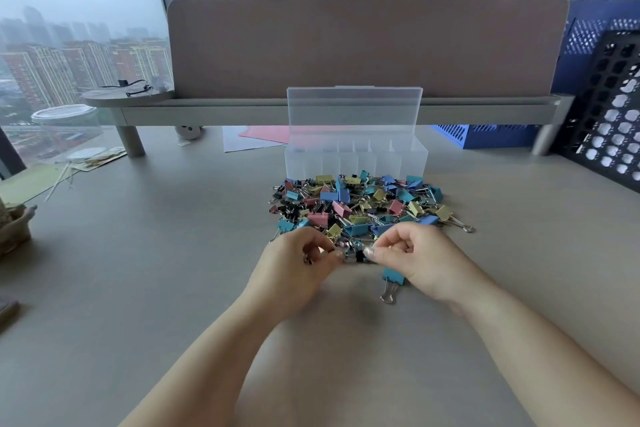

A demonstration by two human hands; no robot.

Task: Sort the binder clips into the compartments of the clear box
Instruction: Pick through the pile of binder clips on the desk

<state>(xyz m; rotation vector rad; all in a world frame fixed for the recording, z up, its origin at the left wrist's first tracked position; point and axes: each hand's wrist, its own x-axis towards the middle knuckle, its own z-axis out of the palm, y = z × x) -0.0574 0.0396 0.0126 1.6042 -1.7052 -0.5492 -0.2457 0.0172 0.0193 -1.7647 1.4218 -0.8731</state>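
A heap of binder clips [363, 204] in blue, teal, pink, yellow and black lies on the grey desk. Behind it stands the clear box [355, 159] with its lid up and a row of compartments that look empty. My left hand [294, 267] and my right hand [422, 260] meet at the heap's near edge, fingers curled, pinching small black clips [358, 255] between them. A teal clip [393, 279] with silver handles lies partly under my right hand.
A grey desk divider [363, 45] with a shelf stands behind the box. Pink and white paper [256, 137] lies under the shelf. Blue and black perforated crates [606, 107] stand at the right. A clear jar [65, 128] and cards sit at the left. A person sits beyond the divider.
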